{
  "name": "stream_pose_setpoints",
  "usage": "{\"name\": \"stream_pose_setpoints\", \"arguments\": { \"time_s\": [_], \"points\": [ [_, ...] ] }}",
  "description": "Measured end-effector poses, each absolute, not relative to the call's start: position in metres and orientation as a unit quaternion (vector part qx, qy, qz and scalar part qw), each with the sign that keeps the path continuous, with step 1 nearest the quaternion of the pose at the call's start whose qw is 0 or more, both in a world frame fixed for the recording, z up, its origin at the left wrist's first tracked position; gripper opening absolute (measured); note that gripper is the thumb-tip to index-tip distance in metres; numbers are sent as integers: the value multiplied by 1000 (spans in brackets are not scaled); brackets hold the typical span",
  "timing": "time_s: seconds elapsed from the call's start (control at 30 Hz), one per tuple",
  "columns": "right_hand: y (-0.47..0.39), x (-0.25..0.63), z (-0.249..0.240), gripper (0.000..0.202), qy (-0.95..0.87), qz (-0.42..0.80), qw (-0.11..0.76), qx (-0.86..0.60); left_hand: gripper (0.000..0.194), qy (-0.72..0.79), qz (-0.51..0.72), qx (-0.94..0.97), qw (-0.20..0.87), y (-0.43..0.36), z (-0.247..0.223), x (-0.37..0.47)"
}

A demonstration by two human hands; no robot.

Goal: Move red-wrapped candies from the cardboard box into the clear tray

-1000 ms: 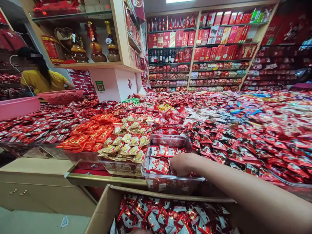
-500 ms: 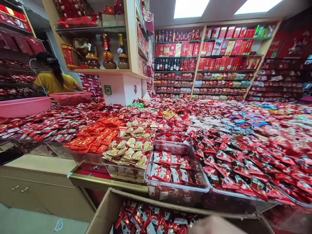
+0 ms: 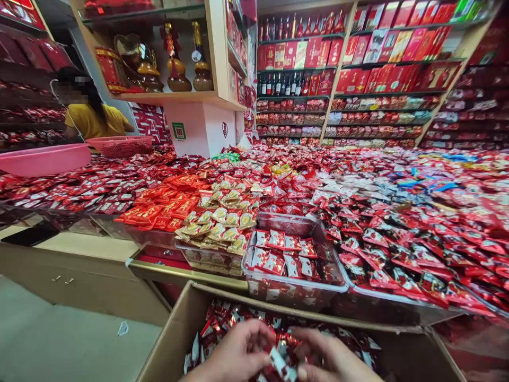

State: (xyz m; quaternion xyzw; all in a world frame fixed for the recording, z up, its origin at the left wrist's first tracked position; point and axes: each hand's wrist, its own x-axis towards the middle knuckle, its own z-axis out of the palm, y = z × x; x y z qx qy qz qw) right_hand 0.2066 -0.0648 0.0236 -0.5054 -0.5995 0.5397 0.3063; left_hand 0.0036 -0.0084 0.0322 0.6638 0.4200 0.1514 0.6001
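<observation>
Both my hands reach into a cardboard box (image 3: 170, 339) filled with red and white wrapped candies (image 3: 234, 317). My left hand (image 3: 240, 353) is half curled among them, its thumb apart from the fingers. A mostly white candy packet (image 3: 283, 365) lies between the two hands, close to the left thumb. Facing it, my right hand (image 3: 332, 355) is cupped over the candies, thumb and fingers apart and somewhat blurred. The packets under both palms are hidden. Just beyond the box stands a clear plastic bin (image 3: 294, 282) partly filled with similar red and white packets.
Gold-wrapped sweets (image 3: 222, 225) and orange-red packets (image 3: 163, 204) are heaped left of the bin. Red and black packets (image 3: 397, 260) spread to the right. A pink basin (image 3: 43, 160) sits far left, near a person in a yellow top (image 3: 97, 121). Stocked shelves (image 3: 302, 101) line the back.
Both hands are now down in the box; before, only a blurred part of one hand showed at the bottom edge. The view has tilted down and the scene has shifted up.
</observation>
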Motion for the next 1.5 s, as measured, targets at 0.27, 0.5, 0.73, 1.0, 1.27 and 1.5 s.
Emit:
{"name": "stream_pose_setpoints", "arguments": {
  "time_s": [0.27,0.5,0.73,1.0,1.27,1.5],
  "points": [
    [-70,199,59,27,-430,644,407,-485,36,373,340,430,749,-19,63,24],
    [-68,198,59,25,-402,636,445,-485,30,286,251,408,830,-28,54,21],
    [-68,197,62,23,-388,620,462,-501,25,254,253,448,819,-37,49,28],
    [-73,192,58,26,-350,647,471,-487,30,318,348,616,632,-34,48,24],
    [-78,191,57,47,-312,672,467,-483,55,301,386,659,572,-38,47,18],
    [-81,195,46,36,-395,629,459,-487,49,308,378,548,680,-38,50,22]
  ]
}}
